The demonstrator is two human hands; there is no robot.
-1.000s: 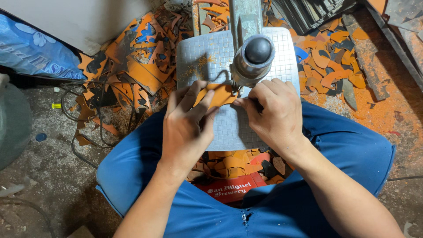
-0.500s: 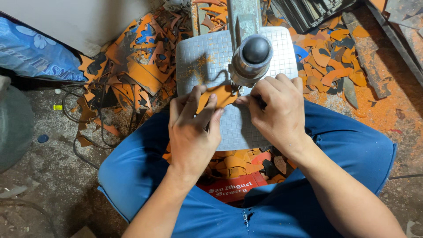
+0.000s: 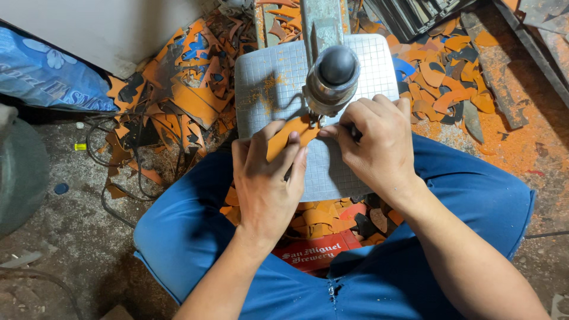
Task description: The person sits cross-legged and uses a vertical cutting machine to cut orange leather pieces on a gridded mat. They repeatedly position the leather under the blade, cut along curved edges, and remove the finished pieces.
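Note:
A flat orange sheet piece (image 3: 283, 137) lies on the small gridded grey work table (image 3: 269, 83) of a cutting machine. My left hand (image 3: 264, 181) presses down on the piece's near side, fingers spread over it. My right hand (image 3: 374, 142) pinches the piece's right edge just below the machine's round metal head (image 3: 333, 76). The blade area under the head is hidden. Both hands rest between my knees, which are in blue trousers (image 3: 189, 231).
Orange and dark offcuts (image 3: 184, 101) are heaped left of the table, more offcuts (image 3: 444, 83) to the right and under the table. Black cables (image 3: 112, 178) trail on the dirty floor at left. A blue printed sack (image 3: 47, 77) lies far left. A red crate (image 3: 314, 252) sits between my legs.
My left hand has slid slightly right and turned the orange piece under the machine head. My right hand stays at the piece's right edge.

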